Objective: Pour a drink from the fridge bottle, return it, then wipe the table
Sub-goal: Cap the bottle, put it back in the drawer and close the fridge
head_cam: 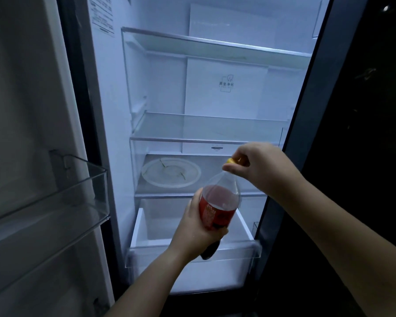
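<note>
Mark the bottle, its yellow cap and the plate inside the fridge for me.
bottle [217, 213]: head view, on the red label.
yellow cap [231, 161]: head view, on the cap's exposed left side.
plate [169, 173]: head view, on its bare centre.

**Clear plastic, glass and gloss**

The bottle [222, 191] is clear, smooth plastic, shiny where light catches its shoulder. Low down it is wrapped in a glossy red label [215, 216]. Its cap [230, 161] looks like yellow plastic.

The fridge's back wall [224, 99] is white plastic, smooth with a soft sheen. The top shelf [192, 45] and middle shelf [204, 126] are clear glass, each fronted by a silvery, metal-look trim. A round dish [169, 172] on the lower shelf is translucent white; whether it is plastic or glass I cannot tell.

The crisper drawer [192, 250] has a clear plastic front and white plastic sides. The door bin [78, 193] is clear, glossy plastic. The neighbouring door [364, 110] is dark and mirror-glossy. A printed sticker [102, 14] looks like paper.
</note>
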`<state>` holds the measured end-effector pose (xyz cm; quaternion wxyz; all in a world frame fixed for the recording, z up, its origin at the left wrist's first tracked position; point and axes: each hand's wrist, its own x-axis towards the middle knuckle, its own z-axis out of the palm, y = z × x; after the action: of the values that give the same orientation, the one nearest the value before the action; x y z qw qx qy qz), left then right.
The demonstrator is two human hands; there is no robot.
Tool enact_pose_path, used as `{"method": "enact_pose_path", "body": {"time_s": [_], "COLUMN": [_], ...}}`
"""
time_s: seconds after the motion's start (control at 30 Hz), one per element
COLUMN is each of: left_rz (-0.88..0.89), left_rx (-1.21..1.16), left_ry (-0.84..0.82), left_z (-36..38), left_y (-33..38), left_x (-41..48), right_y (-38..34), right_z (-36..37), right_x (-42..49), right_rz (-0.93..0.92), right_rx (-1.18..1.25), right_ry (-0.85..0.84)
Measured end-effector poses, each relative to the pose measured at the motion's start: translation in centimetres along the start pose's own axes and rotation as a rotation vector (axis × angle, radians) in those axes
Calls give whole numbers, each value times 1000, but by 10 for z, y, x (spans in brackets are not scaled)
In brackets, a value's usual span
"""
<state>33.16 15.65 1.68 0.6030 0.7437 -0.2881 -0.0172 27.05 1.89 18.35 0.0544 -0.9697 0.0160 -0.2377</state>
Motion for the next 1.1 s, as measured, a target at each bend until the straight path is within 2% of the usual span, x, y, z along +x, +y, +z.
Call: {"method": "enact_pose_path", "body": {"time_s": [0.17,0.33,0.5,0.6,0.73,0.93,1.0,1.1], "left_rz": [5,22,-1,-1,17,12,12,11], "left_rx": [21,75,58,69,74,83,88,89], "left_ry": [-38,-66,-78,-88,-87,-83,-83,-94], "left_z": [4,7,5,5,6,6,5,3], "left_y": [6,11,9,8,11,10,10,11], "left_x": [-2,2,6,6,3,1,1,1], "right_y": [13,29,42,46,44,38,42,47], "right_z": [0,-14,-22,-18,-19,-1,0,-8], "right_x": [0,-6,-8,-5,-4,-8,-9,-12], "right_rz": [20,-36,-104,-92,-13,53,1,-195], "right_rx": [43,394,490,420,179,-155,-88,179], "right_ry": [-12,-227,-252,-211,-177,-6,-14,-119]}}
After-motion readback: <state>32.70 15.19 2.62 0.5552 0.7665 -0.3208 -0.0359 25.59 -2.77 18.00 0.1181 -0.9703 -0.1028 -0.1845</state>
